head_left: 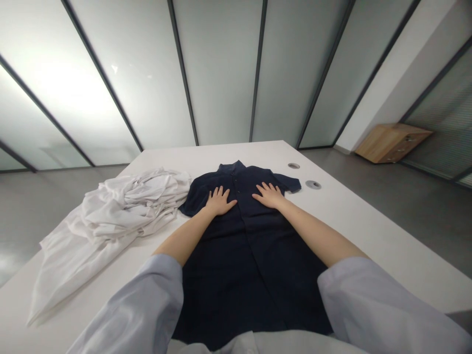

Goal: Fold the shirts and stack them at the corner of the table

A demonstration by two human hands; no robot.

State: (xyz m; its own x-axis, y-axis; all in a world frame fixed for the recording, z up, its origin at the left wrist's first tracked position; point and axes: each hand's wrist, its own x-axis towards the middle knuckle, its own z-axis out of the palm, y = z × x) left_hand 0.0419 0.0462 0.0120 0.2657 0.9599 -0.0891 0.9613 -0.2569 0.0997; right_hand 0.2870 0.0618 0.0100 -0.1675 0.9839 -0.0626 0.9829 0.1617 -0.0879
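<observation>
A dark navy short-sleeved shirt (243, 255) lies spread flat on the white table (368, 221), collar away from me and button placket running down its middle. My left hand (219, 200) rests palm-down on the shirt's chest left of the placket, fingers stretched out. My right hand (270, 194) lies flat on the chest to the right of the placket, fingers also spread. Neither hand holds anything. My light blue sleeves fill the bottom of the view.
A crumpled heap of white cloth (114, 216) lies on the table left of the shirt, touching its left sleeve. Two round cable grommets (313, 185) sit in the tabletop at the right rear. Frosted glass walls stand behind; a wooden cabinet (393, 141) sits on the floor far right.
</observation>
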